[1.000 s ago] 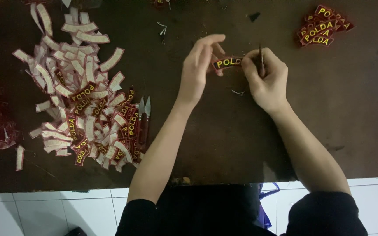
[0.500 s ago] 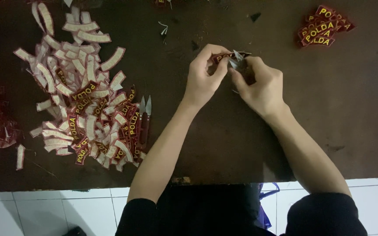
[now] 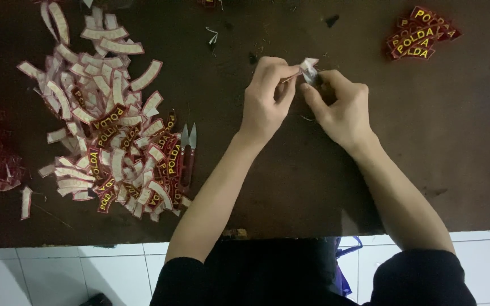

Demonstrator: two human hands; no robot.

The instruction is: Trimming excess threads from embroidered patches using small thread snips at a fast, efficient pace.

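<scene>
Since a second ago we have turned the small curved patch (image 3: 309, 69) over: its lettered red face showed between our hands then, and now its pale backing faces up, bunched at our fingertips. Our left hand (image 3: 265, 99) pinches the patch's left end between thumb and forefinger, closed on it. Our right hand (image 3: 341, 105) is curled at the patch's right end, fingers closed against it; whether it also grips a small tool we cannot tell. We hold the patch just above the dark brown table (image 3: 455, 141). Well to the left of the patch lies the big heap of patches (image 3: 109, 124), most of them pale side up, with red-handled thread snips (image 3: 188, 153) at the heap's edge nearest the patch. To the right of the patch and farther from us sits a small stack of finished patches (image 3: 421, 34), red faces up.
</scene>
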